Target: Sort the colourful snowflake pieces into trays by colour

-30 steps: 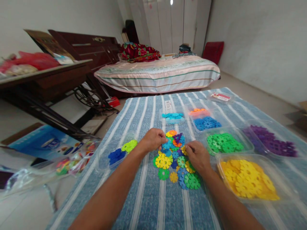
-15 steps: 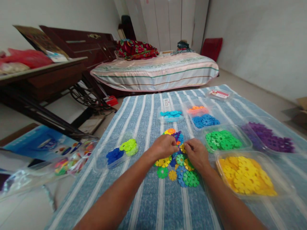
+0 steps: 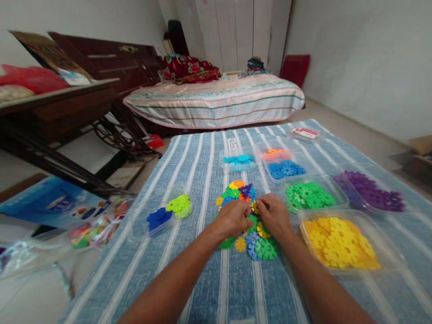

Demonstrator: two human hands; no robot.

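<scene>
Flower-shaped plastic discs in mixed colours lie in a loose pile (image 3: 265, 249) on the striped cloth. My left hand (image 3: 233, 219) is low over the middle of this pile, fingers bent together beside a green disc (image 3: 252, 221); what they pinch is hidden. Facing it, my right hand (image 3: 275, 215) has thumb and finger closed at the edge of a yellow disc (image 3: 254, 207). Purple, orange and blue discs show just beyond my fingertips. Both wrists cross the near side of the pile.
Clear tubs surround the pile: yellow discs (image 3: 340, 243), green discs (image 3: 310, 195) and purple discs (image 3: 374, 189) at right. Farther back are blue discs (image 3: 286, 169), orange discs (image 3: 273, 153) and light-blue discs (image 3: 239, 161). At left, one tub holds dark-blue discs (image 3: 158, 218) and lime discs (image 3: 179, 205).
My left hand has come down and towards me, uncovering discs at the pile's far side and covering nearer ones. My right hand stays by the yellow disc. The whole view has shifted slightly.
</scene>
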